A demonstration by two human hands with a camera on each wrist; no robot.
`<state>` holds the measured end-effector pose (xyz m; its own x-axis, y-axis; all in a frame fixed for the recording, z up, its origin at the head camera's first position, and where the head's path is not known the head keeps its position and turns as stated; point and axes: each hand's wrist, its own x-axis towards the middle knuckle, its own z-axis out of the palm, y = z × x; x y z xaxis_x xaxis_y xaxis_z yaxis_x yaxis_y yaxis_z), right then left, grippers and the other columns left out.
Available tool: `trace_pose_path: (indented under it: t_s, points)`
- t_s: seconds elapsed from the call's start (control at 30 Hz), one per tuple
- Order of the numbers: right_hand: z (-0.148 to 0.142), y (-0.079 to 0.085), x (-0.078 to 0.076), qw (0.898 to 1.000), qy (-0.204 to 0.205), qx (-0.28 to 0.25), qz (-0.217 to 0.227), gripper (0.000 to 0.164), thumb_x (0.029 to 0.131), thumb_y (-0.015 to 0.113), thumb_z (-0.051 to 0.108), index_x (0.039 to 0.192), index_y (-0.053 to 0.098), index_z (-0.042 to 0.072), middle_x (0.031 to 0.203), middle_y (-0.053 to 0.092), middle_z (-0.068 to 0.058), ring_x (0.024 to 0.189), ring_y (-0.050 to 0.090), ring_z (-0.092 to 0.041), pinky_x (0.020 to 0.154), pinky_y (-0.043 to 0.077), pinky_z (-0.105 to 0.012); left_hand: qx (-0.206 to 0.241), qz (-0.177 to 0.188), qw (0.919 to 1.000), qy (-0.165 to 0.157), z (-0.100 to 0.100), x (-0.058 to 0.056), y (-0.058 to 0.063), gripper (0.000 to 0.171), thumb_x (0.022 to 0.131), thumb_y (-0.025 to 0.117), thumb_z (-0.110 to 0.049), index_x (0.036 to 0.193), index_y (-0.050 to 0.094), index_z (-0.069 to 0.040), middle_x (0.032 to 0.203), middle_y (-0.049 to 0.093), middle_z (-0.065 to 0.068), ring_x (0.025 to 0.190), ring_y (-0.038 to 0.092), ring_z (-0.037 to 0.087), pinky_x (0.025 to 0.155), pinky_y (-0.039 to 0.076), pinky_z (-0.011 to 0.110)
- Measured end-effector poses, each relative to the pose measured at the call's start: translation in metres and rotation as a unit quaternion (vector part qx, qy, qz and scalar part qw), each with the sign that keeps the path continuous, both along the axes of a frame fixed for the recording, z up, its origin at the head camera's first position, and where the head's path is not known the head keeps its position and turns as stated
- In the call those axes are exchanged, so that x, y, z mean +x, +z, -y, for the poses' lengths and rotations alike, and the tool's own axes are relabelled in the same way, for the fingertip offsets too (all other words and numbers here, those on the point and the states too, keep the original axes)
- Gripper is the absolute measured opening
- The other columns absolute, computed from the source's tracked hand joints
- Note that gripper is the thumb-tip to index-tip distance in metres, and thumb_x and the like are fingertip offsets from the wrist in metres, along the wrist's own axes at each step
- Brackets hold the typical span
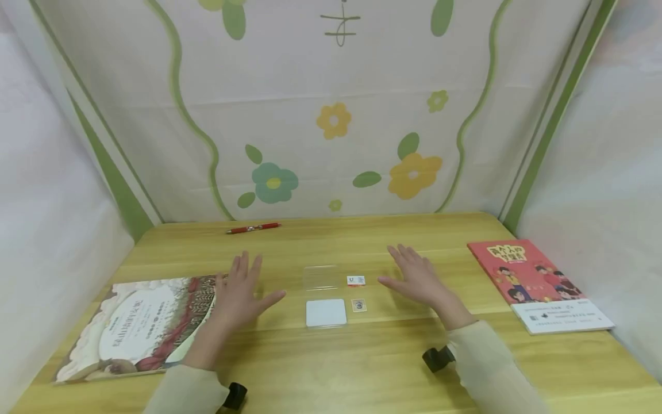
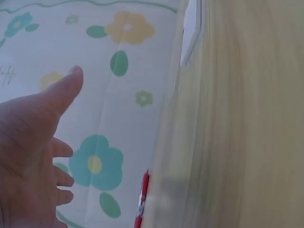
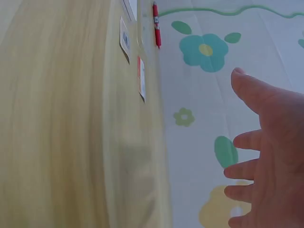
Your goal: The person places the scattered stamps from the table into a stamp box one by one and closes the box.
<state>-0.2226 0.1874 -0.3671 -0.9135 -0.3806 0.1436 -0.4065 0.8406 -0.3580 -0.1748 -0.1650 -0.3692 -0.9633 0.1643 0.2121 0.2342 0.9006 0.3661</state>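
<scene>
My left hand (image 1: 240,296) is spread with straight fingers beside the right edge of a magazine (image 1: 150,322), holding nothing. On the other side my right hand (image 1: 418,277) is spread too, also with nothing in it. Between the hands lie a white rectangular card-like piece (image 1: 326,313), a clear flat plastic piece (image 1: 320,278), a small white-and-orange sticker-like piece (image 1: 355,280) and a small square piece with a dark emblem (image 1: 359,305). In the left wrist view, the left thumb (image 2: 66,90) points away from the other fingers. The right thumb (image 3: 249,88) does likewise in the right wrist view.
A red pen (image 1: 253,228) lies at the back of the wooden table (image 1: 331,368). On the right is a red-and-white book (image 1: 540,287). A flower-printed cloth (image 1: 289,75) stands behind the table, and pale cloth walls (image 1: 615,172) close both sides.
</scene>
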Motion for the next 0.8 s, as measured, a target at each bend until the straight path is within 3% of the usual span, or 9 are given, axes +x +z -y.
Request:
trace_pose_path:
  t_s: [0.23, 0.4, 0.6, 0.8]
  points:
    - [0.024, -0.019, -0.008, 0.999, 0.011, -0.045, 0.014, 0.068, 0.082, 0.053, 0.043, 0.135, 0.028, 0.008, 0.136, 0.025, -0.018, 0.123, 0.019, -0.035, 0.093, 0.009, -0.058, 0.031, -0.02, 0.9987, -0.034, -0.029, -0.004, -0.009, 0.089, 0.073, 0.052, -0.06, 0.136, 0.023, -0.003, 0.138, 0.013, 0.025, 0.125, 0.008, 0.037, 0.088, 0.005, 0.065]
    - [0.033, -0.029, -0.012, 0.998, 0.022, -0.06, 0.027, 0.066, 0.083, 0.051, 0.044, 0.134, 0.03, 0.008, 0.136, 0.027, -0.017, 0.123, 0.021, -0.034, 0.095, 0.01, -0.055, 0.078, 0.003, 0.9955, -0.053, -0.039, -0.004, -0.022, 0.087, 0.074, 0.053, -0.058, 0.137, 0.021, -0.007, 0.139, 0.012, 0.021, 0.125, 0.009, 0.038, 0.089, 0.004, 0.063]
    - [0.039, -0.041, -0.018, 0.989, 0.024, -0.135, 0.055, 0.062, 0.082, 0.057, 0.038, 0.129, 0.037, 0.004, 0.132, 0.033, -0.017, 0.121, 0.027, -0.032, 0.096, 0.018, -0.048, 0.156, 0.034, 0.9843, -0.076, -0.045, -0.005, -0.039, 0.083, 0.075, 0.055, -0.055, 0.136, 0.025, -0.009, 0.14, 0.014, 0.017, 0.126, 0.01, 0.035, 0.092, 0.001, 0.06]
    - [0.043, -0.06, -0.024, 0.986, 0.003, -0.163, 0.027, 0.052, 0.08, 0.061, 0.03, 0.12, 0.049, 0.001, 0.125, 0.043, -0.017, 0.116, 0.035, -0.032, 0.096, 0.022, -0.045, 0.195, 0.051, 0.9756, -0.086, -0.048, -0.003, -0.054, 0.082, 0.072, 0.058, -0.054, 0.134, 0.03, -0.008, 0.14, 0.017, 0.016, 0.127, 0.01, 0.032, 0.095, 0.0, 0.055]
